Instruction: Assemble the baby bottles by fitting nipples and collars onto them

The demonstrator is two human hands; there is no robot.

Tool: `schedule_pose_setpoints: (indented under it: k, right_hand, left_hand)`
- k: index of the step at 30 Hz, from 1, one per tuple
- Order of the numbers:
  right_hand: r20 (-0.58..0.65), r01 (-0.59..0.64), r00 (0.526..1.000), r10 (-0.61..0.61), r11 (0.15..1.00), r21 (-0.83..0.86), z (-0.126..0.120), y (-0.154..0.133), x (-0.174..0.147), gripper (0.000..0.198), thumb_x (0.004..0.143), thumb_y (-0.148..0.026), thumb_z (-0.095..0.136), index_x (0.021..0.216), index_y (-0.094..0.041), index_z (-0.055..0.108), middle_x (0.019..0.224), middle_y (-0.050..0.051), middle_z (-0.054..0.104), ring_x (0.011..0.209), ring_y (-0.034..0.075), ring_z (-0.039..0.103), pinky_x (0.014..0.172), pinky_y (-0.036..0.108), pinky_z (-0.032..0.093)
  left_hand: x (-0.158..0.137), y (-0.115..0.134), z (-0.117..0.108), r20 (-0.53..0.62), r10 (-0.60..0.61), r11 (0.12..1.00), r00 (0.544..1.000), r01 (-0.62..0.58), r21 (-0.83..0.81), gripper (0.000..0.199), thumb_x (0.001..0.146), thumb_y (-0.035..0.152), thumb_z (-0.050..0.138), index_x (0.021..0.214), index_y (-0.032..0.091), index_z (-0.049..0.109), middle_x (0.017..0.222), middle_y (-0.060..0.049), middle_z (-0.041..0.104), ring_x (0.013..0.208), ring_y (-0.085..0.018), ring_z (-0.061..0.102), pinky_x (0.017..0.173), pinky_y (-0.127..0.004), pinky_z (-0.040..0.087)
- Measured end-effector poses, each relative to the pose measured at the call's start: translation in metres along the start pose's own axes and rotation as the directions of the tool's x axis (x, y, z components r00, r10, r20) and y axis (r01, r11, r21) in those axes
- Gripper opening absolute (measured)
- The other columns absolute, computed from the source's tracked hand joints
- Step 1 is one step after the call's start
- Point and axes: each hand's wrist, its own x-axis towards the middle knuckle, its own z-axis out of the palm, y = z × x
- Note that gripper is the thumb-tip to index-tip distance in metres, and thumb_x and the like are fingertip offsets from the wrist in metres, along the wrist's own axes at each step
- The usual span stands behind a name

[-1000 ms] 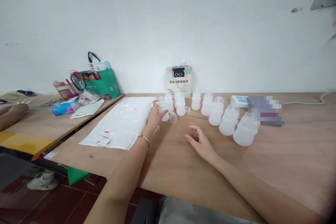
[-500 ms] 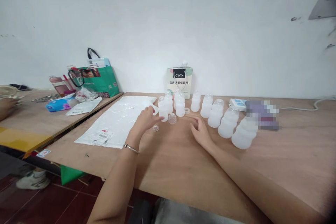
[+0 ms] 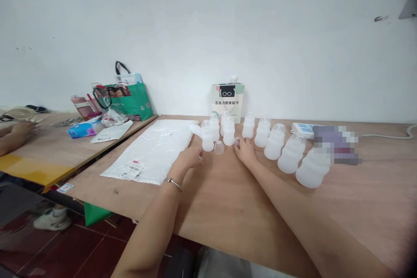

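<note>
My left hand (image 3: 191, 157) is closed at the right edge of a white plastic mailing bag, its fingertips pinching a small clear bottle nipple, mostly hidden. Farther right, my right hand (image 3: 246, 152) has its fingers closed on a whitish bottle ring (image 3: 237, 140), which they partly cover. Between the hands a clear dome cap (image 3: 219, 147) rests on the table. Just behind it stands a group of frosted baby bottles (image 3: 207, 140) with clear caps, and one white bottle (image 3: 195, 129) lies on its side. More capped bottles (image 3: 274, 145) curve along the right in a row.
The mailing bag (image 3: 143, 152) lies flat on the wooden table (image 3: 221, 208). A paper bag (image 3: 224, 95) stands against the wall. At right are a white power strip (image 3: 302, 130) and a blurred-out item. On the left table are a green bag (image 3: 137, 100), a tissue pack (image 3: 83, 128) and another person's arm (image 3: 16, 134).
My left hand has drawn back from the bottles and picked up the small clear nipple from the table. My right hand has reached forward and closed on the ring. The view has shifted slightly left.
</note>
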Motion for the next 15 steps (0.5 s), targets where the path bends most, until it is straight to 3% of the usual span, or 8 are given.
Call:
schedule_pose_setpoints:
  k: [8,13,15]
  right_hand:
    - [-0.013,0.002,1.000,-0.001,0.993,0.114,-0.020,0.000,-0.022,0.009,0.077,-0.027,0.049,0.074,-0.018,0.052,0.087,0.010,0.055,0.089,0.026,0.049,0.084,0.041,0.037]
    - [-0.007,-0.051,0.998,0.056,0.958,0.281,-0.036,-0.004,-0.043,0.020,0.073,-0.040,0.053,0.068,-0.021,0.047,0.076,0.004,0.056,0.077,0.022,0.051,0.077,0.040,0.041]
    - [0.014,-0.085,0.996,0.085,0.926,0.367,-0.041,-0.009,-0.054,0.025,0.074,-0.045,0.052,0.070,-0.021,0.048,0.074,0.003,0.056,0.072,0.020,0.052,0.071,0.038,0.043]
  left_hand:
    - [0.001,0.003,0.006,-0.055,0.008,1.000,0.998,-0.008,-0.006,0.023,0.067,0.013,0.053,0.089,0.017,0.057,0.087,-0.011,0.063,0.081,-0.026,0.060,0.071,-0.035,0.044]
    - [-0.002,0.000,0.005,-0.060,0.010,0.999,0.998,-0.012,-0.039,0.035,0.064,0.010,0.053,0.098,0.019,0.057,0.086,-0.008,0.064,0.075,-0.024,0.061,0.070,-0.033,0.045]
    - [-0.004,0.000,0.002,-0.139,0.026,0.992,0.990,-0.042,-0.115,0.035,0.065,0.010,0.053,0.099,0.019,0.059,0.091,-0.009,0.064,0.076,-0.023,0.061,0.070,-0.032,0.046]
